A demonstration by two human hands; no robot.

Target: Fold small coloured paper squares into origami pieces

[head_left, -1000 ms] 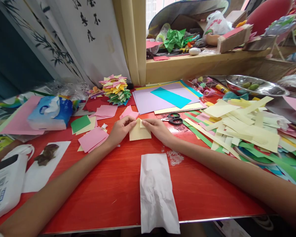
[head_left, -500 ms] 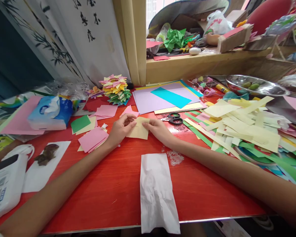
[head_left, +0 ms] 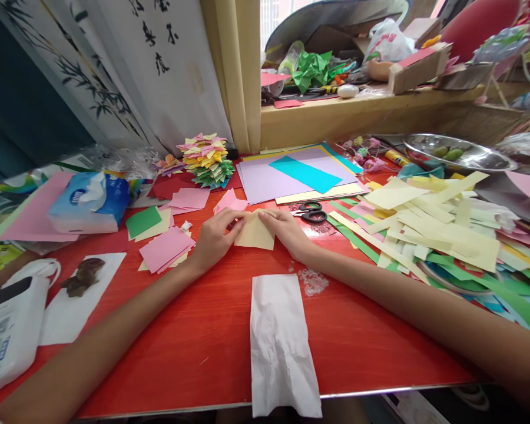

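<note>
A small pale yellow paper square (head_left: pixel 255 233) is held between both hands above the red table (head_left: pixel 194 347). My left hand (head_left: pixel 217 235) pinches its upper left corner between thumb and fingers. At the upper right, my right hand (head_left: pixel 288 231) grips the sheet, thumb on top; the fingers behind it are partly hidden. The top edge looks bent between the hands. Pink paper squares (head_left: pixel 165 248) lie just left of my left hand. Black-handled scissors (head_left: pixel 312 213) rest beyond my right hand.
A white crumpled tissue (head_left: pixel 280 341) hangs over the front edge. Cut paper strips (head_left: pixel 446 229) heap on the right. A stacked folded-paper piece (head_left: pixel 206 160) stands at the back, right of a blue tissue pack (head_left: pixel 90 202). Purple sheets (head_left: pixel 262 179) lie behind the hands.
The yellow paper has shifted slightly right and turned a little. My right thumb has moved inward along its top edge, and the fingers have closed nearer together.
</note>
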